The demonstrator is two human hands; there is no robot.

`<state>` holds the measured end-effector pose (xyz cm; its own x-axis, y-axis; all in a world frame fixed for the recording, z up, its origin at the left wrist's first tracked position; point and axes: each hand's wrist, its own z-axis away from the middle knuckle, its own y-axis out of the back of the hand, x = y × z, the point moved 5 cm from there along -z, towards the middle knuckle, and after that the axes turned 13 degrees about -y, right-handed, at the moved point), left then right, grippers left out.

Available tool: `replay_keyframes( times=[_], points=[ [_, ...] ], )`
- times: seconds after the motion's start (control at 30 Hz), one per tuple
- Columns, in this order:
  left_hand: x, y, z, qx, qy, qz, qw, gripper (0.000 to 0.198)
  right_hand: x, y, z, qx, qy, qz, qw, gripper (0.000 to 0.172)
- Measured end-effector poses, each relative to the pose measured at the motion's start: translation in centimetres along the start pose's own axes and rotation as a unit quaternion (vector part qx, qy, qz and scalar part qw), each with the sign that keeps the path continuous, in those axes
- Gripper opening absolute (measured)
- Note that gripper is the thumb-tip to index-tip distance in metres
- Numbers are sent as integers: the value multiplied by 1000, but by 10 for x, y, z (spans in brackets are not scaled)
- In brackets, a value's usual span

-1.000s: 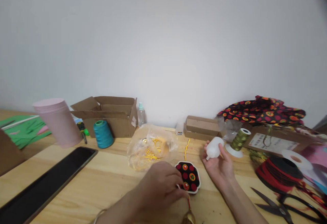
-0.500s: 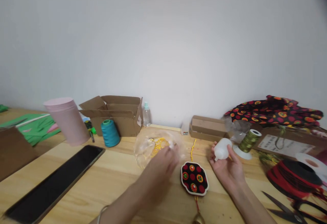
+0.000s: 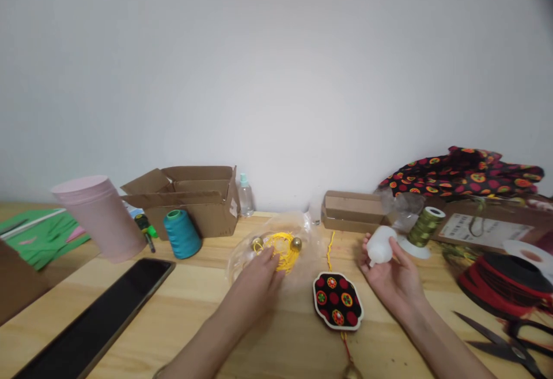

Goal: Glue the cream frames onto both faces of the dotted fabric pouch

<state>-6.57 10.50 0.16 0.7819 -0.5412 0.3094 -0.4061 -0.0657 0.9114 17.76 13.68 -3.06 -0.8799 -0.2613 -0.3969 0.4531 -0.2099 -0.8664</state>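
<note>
My left hand (image 3: pixel 258 280) reaches over a clear plastic bag (image 3: pixel 242 259), its fingers stretched out at a bundle of yellow cord (image 3: pixel 283 243). Two round brass-coloured bells, one at the left (image 3: pixel 257 243) and one at the right (image 3: pixel 296 244), lie beside the cord. My right hand (image 3: pixel 395 278), palm up, holds a small white squeeze bottle (image 3: pixel 380 246) with its nozzle pointing down and left. Between my hands a black, patterned fabric pendant (image 3: pixel 338 300) with a pale edge lies on the table. A yellow cord (image 3: pixel 330 251) runs from its top, and a bell (image 3: pixel 352 371) hangs below.
To the left are a black tray (image 3: pixel 95 321), a pink canister (image 3: pixel 101 218), a teal thread cone (image 3: pixel 182 234) and an open cardboard box (image 3: pixel 194 212). At right lie scissors (image 3: pixel 503 344), a red cord spool (image 3: pixel 496 290), a green-gold spool (image 3: pixel 427 226) and patterned fabric (image 3: pixel 466 174).
My left hand has moved left and its fingers have spread, uncovering the bells and yellow cord. The view has shifted slightly. My right hand still holds the squeeze bottle.
</note>
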Motion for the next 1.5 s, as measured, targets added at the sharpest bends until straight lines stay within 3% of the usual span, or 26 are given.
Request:
replay_keyframes(
  times=[0.2, 0.43, 0.53, 0.7, 0.93, 1.17, 1.5],
  points=[
    [24, -1, 3, -7, -63, 38, 997, 30, -1, 1, 1, -2, 1, -4, 1000, 21],
    [-14, 30, 3, 57, 39, -24, 997, 31, 1, 0, 1, 5, -6, -6, 1000, 17],
    [-25, 33, 3, 58, 54, -60, 995, 30, 1, -1, 1, 8, -3, -7, 1000, 15],
    [-30, 28, 1, 29, 64, -101, 992, 29, 1, 0, 1, 8, -1, -11, 1000, 16],
    [-37, 43, 9, 39, 121, -157, 979, 30, 0, -1, 0, 0, -5, -18, 1000, 20],
    [-44, 34, 6, -6, 141, -150, 979, 20, 0, -2, 1, 8, -5, -30, 999, 14],
    [-42, 29, 5, -28, 135, -103, 985, 28, 1, -2, 0, 7, -12, -33, 999, 14]
  ],
)
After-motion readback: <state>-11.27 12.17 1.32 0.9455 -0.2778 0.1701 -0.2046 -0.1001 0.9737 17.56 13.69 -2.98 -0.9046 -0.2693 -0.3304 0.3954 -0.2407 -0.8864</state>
